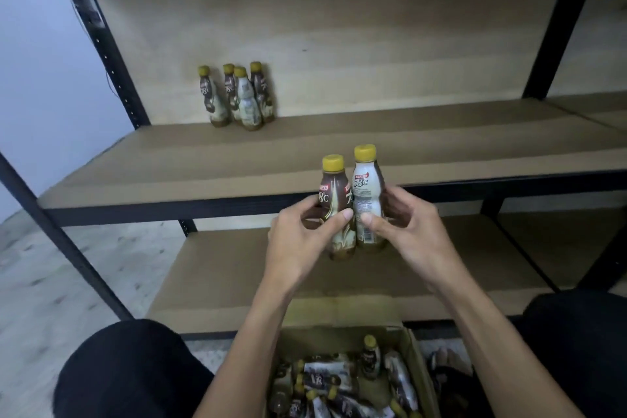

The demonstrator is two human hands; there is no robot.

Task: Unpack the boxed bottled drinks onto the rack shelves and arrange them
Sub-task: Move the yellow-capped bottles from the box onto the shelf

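My left hand [302, 237] grips a brown-labelled bottle [334, 193] with a yellow cap. My right hand [407, 224] grips a white-labelled bottle [366, 187] pressed against it. Both bottles stand upright in the air in front of the middle shelf [237, 163] edge. Several bottles [237, 95] of the same kind stand clustered at the back left of that shelf. The open cardboard box [417, 360] between my knees holds several more bottles [339, 383], most lying on their sides.
The black metal rack has a lower shelf [220, 271] below my hands and a post [108, 54] at the left. A second rack bay [593, 105] joins at the right. My knees [129, 373] flank the box on the pale floor [51, 282].
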